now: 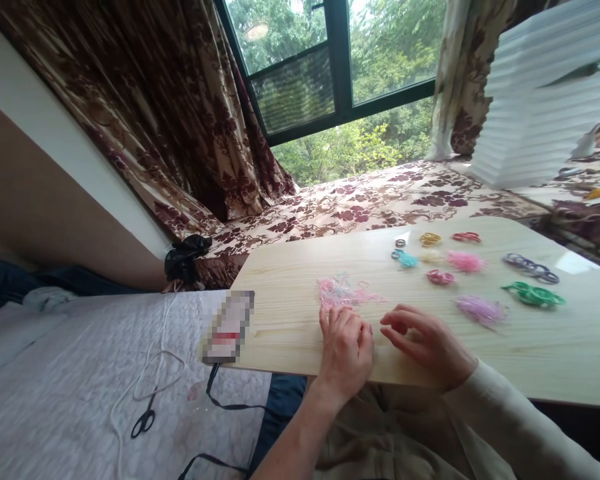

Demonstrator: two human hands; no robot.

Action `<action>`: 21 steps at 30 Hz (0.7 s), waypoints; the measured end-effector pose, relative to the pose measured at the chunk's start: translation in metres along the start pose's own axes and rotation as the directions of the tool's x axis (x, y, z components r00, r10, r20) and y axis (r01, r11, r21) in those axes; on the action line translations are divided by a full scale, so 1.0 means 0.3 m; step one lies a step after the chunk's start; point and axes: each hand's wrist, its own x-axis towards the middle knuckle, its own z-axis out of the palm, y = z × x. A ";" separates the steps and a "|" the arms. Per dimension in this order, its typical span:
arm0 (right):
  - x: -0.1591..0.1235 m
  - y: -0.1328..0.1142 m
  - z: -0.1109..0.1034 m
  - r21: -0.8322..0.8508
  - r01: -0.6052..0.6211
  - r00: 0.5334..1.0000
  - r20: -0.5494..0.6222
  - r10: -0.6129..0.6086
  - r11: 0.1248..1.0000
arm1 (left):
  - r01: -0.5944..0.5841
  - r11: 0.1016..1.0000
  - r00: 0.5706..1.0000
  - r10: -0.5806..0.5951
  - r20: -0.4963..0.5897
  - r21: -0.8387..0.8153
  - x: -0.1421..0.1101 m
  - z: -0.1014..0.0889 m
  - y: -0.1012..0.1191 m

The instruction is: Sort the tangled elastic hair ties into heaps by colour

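A loose pile of thin pink and pale small elastic bands (345, 292) lies on the light wooden tabletop (290, 267). At its near edge is my left hand (347, 343), palm down, with fingers bent forward and touching the bands. My right hand (425, 340) hovers just to the right, its fingers curved and thumb apart from them; I see nothing held in it. Beyond it rests a heap of lilac bands (480, 311). Farther back are pink bands (466, 261), turquoise bands (407, 259) and red-pink hair ties (440, 277).
Green hair ties (536, 294) and dark purple ones (531, 267) sit on the right, with yellow (430, 239) and red ties (466, 237) behind. A blurred phone-like object (229, 327) lies at the left edge. Black scissors (144, 421) and a white cable (153, 363) are on the bed.
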 end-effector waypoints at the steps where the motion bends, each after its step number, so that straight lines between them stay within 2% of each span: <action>1: 0.001 0.002 0.001 -0.001 0.001 1.000 0.001 -0.001 1.000 | -0.005 1.000 1.000 0.005 -0.001 -0.003 0.000 0.000 0.001; 8: 0.010 0.000 0.005 -0.041 0.012 1.000 0.003 -0.012 0.999 | -0.018 0.999 0.999 0.016 -0.047 -0.035 -0.001 -0.005 0.002; 12: -0.015 -0.018 -0.032 -0.118 -0.001 0.998 -0.070 -0.007 0.993 | -0.018 0.999 0.996 0.015 -0.084 -0.046 -0.003 -0.001 -0.003; 16: -0.067 0.007 -0.169 -0.258 -0.026 0.990 -0.139 -0.011 0.966 | -0.018 0.998 0.990 0.009 -0.144 -0.060 -0.006 0.010 -0.007; 21: -0.098 0.162 -0.412 -0.431 -0.213 0.971 -0.194 0.141 0.877 | -0.010 0.997 0.983 -0.004 -0.185 -0.075 -0.007 0.015 -0.010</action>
